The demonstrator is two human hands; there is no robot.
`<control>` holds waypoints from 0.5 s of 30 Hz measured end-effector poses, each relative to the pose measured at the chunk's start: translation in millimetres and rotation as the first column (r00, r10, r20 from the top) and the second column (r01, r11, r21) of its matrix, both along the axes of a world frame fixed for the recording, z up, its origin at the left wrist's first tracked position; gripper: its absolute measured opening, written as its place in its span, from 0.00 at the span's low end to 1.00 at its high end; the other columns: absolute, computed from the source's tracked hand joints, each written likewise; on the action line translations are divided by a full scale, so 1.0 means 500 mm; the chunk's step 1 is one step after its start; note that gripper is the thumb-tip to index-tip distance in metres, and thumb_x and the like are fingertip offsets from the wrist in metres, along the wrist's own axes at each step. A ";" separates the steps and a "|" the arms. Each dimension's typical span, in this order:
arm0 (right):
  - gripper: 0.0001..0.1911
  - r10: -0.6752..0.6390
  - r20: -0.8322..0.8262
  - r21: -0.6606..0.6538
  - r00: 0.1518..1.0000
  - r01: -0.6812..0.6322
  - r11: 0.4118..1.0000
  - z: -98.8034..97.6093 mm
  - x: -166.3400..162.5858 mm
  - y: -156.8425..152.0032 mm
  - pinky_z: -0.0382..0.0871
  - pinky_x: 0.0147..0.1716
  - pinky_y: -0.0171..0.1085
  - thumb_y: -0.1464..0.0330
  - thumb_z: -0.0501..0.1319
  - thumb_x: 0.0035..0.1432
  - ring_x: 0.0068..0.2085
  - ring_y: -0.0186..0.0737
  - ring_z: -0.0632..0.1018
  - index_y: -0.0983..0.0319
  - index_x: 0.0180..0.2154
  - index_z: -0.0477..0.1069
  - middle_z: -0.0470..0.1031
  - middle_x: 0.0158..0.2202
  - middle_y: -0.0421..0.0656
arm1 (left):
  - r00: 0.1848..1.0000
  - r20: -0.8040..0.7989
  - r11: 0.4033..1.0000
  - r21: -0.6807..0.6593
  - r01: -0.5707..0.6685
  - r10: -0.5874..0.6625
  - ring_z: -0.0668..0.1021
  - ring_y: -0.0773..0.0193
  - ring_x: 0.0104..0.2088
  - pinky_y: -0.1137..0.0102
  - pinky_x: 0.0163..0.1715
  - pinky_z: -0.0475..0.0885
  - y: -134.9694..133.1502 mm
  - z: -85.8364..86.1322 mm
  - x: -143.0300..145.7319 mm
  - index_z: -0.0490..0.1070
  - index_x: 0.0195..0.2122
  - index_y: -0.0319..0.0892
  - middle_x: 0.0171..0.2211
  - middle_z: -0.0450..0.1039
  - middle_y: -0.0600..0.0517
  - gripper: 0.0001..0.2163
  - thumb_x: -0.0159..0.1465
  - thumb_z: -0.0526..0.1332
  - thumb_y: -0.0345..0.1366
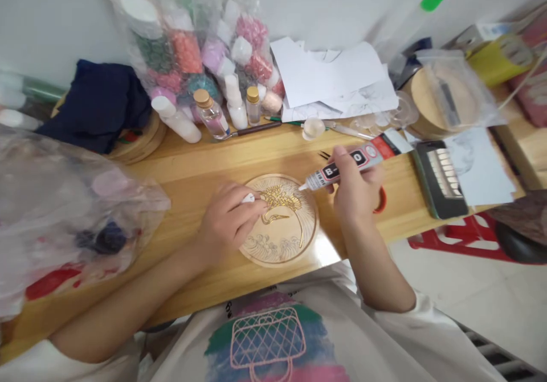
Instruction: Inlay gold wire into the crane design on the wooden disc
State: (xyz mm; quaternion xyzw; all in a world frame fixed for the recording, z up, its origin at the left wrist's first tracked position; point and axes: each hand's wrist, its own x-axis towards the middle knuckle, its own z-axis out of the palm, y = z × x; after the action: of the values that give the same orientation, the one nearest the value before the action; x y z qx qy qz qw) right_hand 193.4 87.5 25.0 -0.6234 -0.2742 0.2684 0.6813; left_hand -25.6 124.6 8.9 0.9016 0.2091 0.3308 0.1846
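Observation:
A round wooden disc with a gold crane outline and wave pattern lies on the wooden table in front of me. My right hand grips a glue tube with a red, black and white label, its white nozzle aimed at the disc's upper right. My left hand rests on the disc's left edge and pinches a small white cap beside the gold crane.
Plastic bags of coloured beads and small bottles stand at the back. White papers, a thin brush, a dark blue cloth, a dark tray and a bagged wooden round surround the work. A crumpled plastic bag lies left.

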 end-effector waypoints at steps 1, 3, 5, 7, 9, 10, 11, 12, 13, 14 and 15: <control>0.15 -0.002 0.002 -0.025 1.000 0.002 1.000 -0.011 -0.003 0.002 0.55 0.09 0.30 0.61 0.69 0.52 0.14 0.28 0.64 0.58 0.21 0.67 0.65 0.16 0.33 | 1.000 0.005 1.000 -0.004 0.000 0.000 0.75 0.62 0.37 0.65 0.37 0.72 -0.002 -0.006 0.000 0.71 0.40 0.43 0.37 0.74 0.50 0.06 0.70 0.56 0.29; 0.16 -0.008 0.009 -0.071 1.000 0.009 0.997 -0.030 -0.005 0.002 0.56 0.09 0.30 0.60 0.69 0.53 0.14 0.28 0.64 0.58 0.20 0.66 0.65 0.15 0.32 | 1.000 -0.006 1.000 -0.017 0.017 -0.017 0.76 0.63 0.36 0.65 0.37 0.73 -0.006 -0.013 -0.002 0.72 0.41 0.44 0.37 0.75 0.50 0.06 0.70 0.56 0.29; 0.17 -0.011 0.035 -0.098 0.999 0.014 0.995 -0.040 -0.004 0.000 0.56 0.09 0.30 0.60 0.68 0.54 0.13 0.28 0.64 0.58 0.20 0.66 0.65 0.16 0.32 | 0.999 -0.029 0.998 -0.052 0.026 -0.028 0.77 0.63 0.36 0.67 0.37 0.73 -0.009 -0.016 -0.005 0.73 0.41 0.44 0.37 0.75 0.50 0.06 0.69 0.56 0.29; 0.17 -0.008 0.077 -0.105 0.997 0.016 0.994 -0.043 -0.002 -0.002 0.57 0.09 0.31 0.59 0.68 0.55 0.13 0.28 0.64 0.58 0.21 0.66 0.65 0.16 0.32 | 0.999 -0.039 0.994 -0.112 0.017 -0.022 0.78 0.64 0.37 0.69 0.36 0.74 -0.009 -0.017 -0.007 0.73 0.42 0.43 0.38 0.76 0.50 0.06 0.69 0.57 0.29; 0.17 0.009 0.133 -0.104 0.991 0.005 0.995 -0.043 -0.001 -0.003 0.57 0.09 0.32 0.59 0.67 0.56 0.13 0.29 0.64 0.57 0.21 0.66 0.64 0.16 0.32 | 1.000 -0.025 0.984 -0.177 0.009 -0.014 0.78 0.66 0.37 0.72 0.35 0.75 -0.006 -0.015 -0.008 0.74 0.41 0.42 0.38 0.75 0.49 0.07 0.70 0.56 0.28; 0.17 0.020 0.167 -0.100 0.986 -0.003 0.995 -0.043 -0.002 -0.003 0.57 0.10 0.32 0.60 0.67 0.57 0.14 0.29 0.65 0.57 0.21 0.66 0.64 0.16 0.32 | 1.000 -0.017 0.979 -0.205 0.008 -0.011 0.79 0.66 0.37 0.73 0.35 0.75 -0.005 -0.014 -0.008 0.74 0.41 0.41 0.38 0.75 0.49 0.07 0.70 0.56 0.28; 0.17 0.028 0.201 -0.093 0.979 -0.009 0.996 -0.044 -0.002 -0.004 0.58 0.10 0.33 0.61 0.66 0.58 0.14 0.29 0.65 0.57 0.21 0.66 0.64 0.16 0.33 | 1.000 -0.008 0.974 -0.226 0.003 -0.005 0.79 0.67 0.37 0.74 0.35 0.75 -0.004 -0.012 -0.008 0.74 0.41 0.41 0.37 0.75 0.50 0.07 0.70 0.56 0.28; 0.16 0.033 0.236 -0.087 0.971 -0.012 0.996 -0.045 -0.003 -0.004 0.58 0.12 0.33 0.62 0.66 0.58 0.15 0.30 0.65 0.57 0.21 0.66 0.64 0.16 0.33 | 1.000 -0.003 0.971 -0.241 -0.001 0.000 0.79 0.67 0.36 0.74 0.36 0.75 -0.003 -0.011 -0.007 0.74 0.40 0.41 0.37 0.75 0.50 0.07 0.70 0.56 0.27; 0.16 0.034 0.270 -0.081 0.962 -0.013 0.997 -0.045 -0.005 -0.005 0.59 0.13 0.34 0.62 0.65 0.58 0.15 0.30 0.65 0.57 0.21 0.66 0.64 0.17 0.33 | 1.000 -0.004 0.967 -0.254 -0.008 0.007 0.79 0.68 0.36 0.74 0.36 0.75 -0.002 -0.010 -0.007 0.74 0.40 0.41 0.37 0.75 0.51 0.07 0.69 0.57 0.27; 0.16 0.035 0.302 -0.075 0.953 -0.013 0.997 -0.046 -0.006 -0.006 0.60 0.15 0.34 0.63 0.65 0.58 0.17 0.30 0.66 0.57 0.22 0.66 0.65 0.17 0.33 | 1.000 -0.008 0.965 -0.263 -0.014 0.012 0.79 0.68 0.36 0.74 0.36 0.76 -0.002 -0.009 -0.007 0.74 0.40 0.42 0.37 0.76 0.51 0.07 0.69 0.57 0.27; 0.15 0.039 0.333 -0.072 0.942 -0.016 0.997 -0.046 -0.007 -0.007 0.62 0.17 0.35 0.63 0.65 0.59 0.18 0.31 0.66 0.57 0.22 0.67 0.65 0.18 0.34 | 1.000 -0.007 0.963 -0.269 -0.017 0.015 0.79 0.68 0.36 0.74 0.37 0.76 -0.002 -0.009 -0.007 0.75 0.40 0.42 0.37 0.76 0.52 0.07 0.69 0.57 0.28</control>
State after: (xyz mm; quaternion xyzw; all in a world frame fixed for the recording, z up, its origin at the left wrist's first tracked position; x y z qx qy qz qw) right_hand 190.1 84.1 1.8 -0.6788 -0.3853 0.1775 0.5994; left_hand -29.3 123.7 4.6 0.8673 0.2598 0.2984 0.3020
